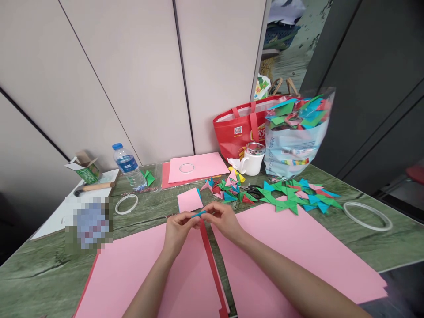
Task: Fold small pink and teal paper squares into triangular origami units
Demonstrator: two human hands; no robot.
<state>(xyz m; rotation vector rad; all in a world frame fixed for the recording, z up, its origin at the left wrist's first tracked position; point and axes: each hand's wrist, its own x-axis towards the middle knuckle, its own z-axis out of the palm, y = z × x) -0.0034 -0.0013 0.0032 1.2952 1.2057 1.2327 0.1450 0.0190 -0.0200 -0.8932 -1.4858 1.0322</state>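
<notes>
Between my two hands is a small folded piece of blue paper (pixel 198 213), seen nearly edge-on. My left hand (pixel 179 227) pinches its left end, and my right hand (pixel 223 219) pinches the right end. Both hands hover over large pink sheets (pixel 139 269) that lie in two stacks, with red paper showing at the edge of the left one. Just beyond my fingers sits a small stack of square paper (pixel 189 200), pink on top with blue beneath. Folded paper pieces (pixel 232 190) in several colours lie in a heap behind my right hand.
Star-shaped paper rings (pixel 281 198) lie at right, near black scissors (pixel 254 191) and a white ring (pixel 367 216). Behind stand a white mug (pixel 253 160), a red bag (pixel 232 132) and a plastic bag of folded paper (pixel 291 150). A water bottle (pixel 127 165) and hammer (pixel 94 187) are left.
</notes>
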